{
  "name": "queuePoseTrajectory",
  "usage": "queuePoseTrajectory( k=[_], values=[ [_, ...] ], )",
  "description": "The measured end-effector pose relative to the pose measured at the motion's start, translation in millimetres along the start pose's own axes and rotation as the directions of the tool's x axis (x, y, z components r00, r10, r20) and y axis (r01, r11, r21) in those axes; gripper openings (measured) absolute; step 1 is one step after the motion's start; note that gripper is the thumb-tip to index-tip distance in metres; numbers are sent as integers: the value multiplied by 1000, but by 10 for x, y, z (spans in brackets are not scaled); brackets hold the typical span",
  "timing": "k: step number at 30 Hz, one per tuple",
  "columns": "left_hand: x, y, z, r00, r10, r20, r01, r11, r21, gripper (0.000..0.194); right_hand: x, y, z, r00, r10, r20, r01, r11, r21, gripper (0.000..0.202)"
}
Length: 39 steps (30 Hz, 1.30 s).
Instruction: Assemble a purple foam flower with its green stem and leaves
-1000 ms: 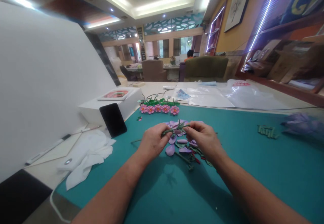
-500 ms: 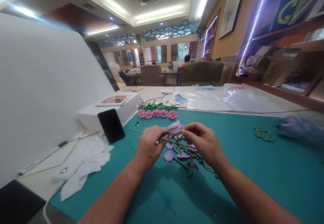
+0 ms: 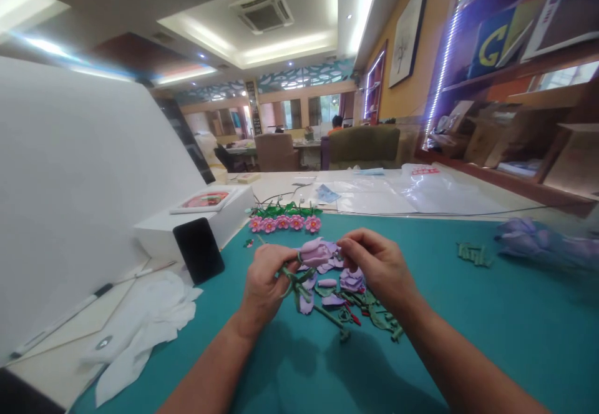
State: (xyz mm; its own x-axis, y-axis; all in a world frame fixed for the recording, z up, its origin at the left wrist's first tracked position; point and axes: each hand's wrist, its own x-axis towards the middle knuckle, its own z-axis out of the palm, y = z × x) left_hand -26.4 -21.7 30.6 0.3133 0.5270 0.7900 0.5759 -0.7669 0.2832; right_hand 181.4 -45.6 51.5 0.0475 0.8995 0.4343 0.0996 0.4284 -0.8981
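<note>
A lilac artificial flower with a green stem and leaves is gripped near its base by my left hand; its bloom points right. My right hand is just right of the bloom, thumb and fingertips pinched together. Whether something small sits in that pinch is hidden. Below and between the hands lie loose lilac petals, a green stem piece and small red pieces among green parts. Behind them, several pink flowers with green leaves form a row.
All this lies on a green mat. A black phone-like slab leans against a white box at left, near crumpled white tissue. Green pieces and a wrapped lilac flower lie at right; clear plastic is behind.
My left hand has turned the flower and drawn it left. My right fingers, at the petals before, are now apart from the bloom. The view has shifted slightly.
</note>
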Motion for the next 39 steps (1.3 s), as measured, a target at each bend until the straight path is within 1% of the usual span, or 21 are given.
queuePoseTrajectory(
  k=[3, 7, 9, 11, 13, 15, 17, 19, 22, 25, 27, 30, 33, 36, 39],
  values=[
    [9, -5, -14, 1000, -10, 3, 10, 1000, -22, 21, 38, -8, -61, 999, -8, -37, 9, 1000, 15, 28],
    [22, -5, -29, 1000, 15, -25, -17, 998, -56, 17, 59, -7, -58, 1000, 4, -27, -3, 999, 51, 29],
    [20, -8, -32, 999, 21, -37, -22, 999, -31, 17, 66, -9, -53, 999, 20, -29, -18, 997, 73, 30],
    [11, -14, -31, 999, 4, -44, -3, 1000, 16, 16, 70, -20, -53, 999, 37, -33, -33, 995, 97, 31],
    [0, -19, -26, 998, -48, -48, 51, 997, 55, 14, 66, -37, -51, 998, 50, -28, -47, 993, 110, 31],
    [-6, -17, -19, 990, -134, -49, 138, 987, 80, 12, 49, -52, -32, 998, 66, 6, -66, 992, 108, 32],
    [-3, -7, -9, 972, -230, -41, 233, 967, 107, 11, 19, -52, 16, 994, 93, 61, -99, 989, 111, 31],
    [5, 5, 8, 956, -293, -25, 294, 944, 149, 10, -20, -35, 90, 983, 133, 124, -149, 981, 124, 29],
    [7, 20, 52, 952, -303, 36, 288, 930, 229, 9, -85, 13, 231, 960, 192, 203, -225, 961, 158, 26],
    [-8, 44, 105, 948, -299, 114, 261, 928, 265, 10, -142, 76, 368, 935, 243, 259, -302, 928, 220, 30],
    [-18, 70, 134, 932, -321, 166, 271, 925, 267, 10, -170, 133, 436, 921, 283, 266, -354, 893, 279, 35],
    [-25, 112, 162, 900, -367, 234, 306, 916, 262, 10, -189, 225, 488, 913, 335, 232, -402, 835, 376, 38],
    [-21, 144, 179, 873, -390, 293, 343, 918, 200, 14, -187, 277, 487, 911, 352, 214, -412, 798, 440, 41],
    [-2, 158, 163, 846, -388, 367, 375, 921, 110, 16, -171, 285, 460, 915, 347, 206, -404, 787, 466, 43],
    [33, 133, 85, 798, -386, 463, 421, 906, 28, 20, -143, 288, 420, 909, 375, 181, -414, 769, 487, 41]
  ],
)
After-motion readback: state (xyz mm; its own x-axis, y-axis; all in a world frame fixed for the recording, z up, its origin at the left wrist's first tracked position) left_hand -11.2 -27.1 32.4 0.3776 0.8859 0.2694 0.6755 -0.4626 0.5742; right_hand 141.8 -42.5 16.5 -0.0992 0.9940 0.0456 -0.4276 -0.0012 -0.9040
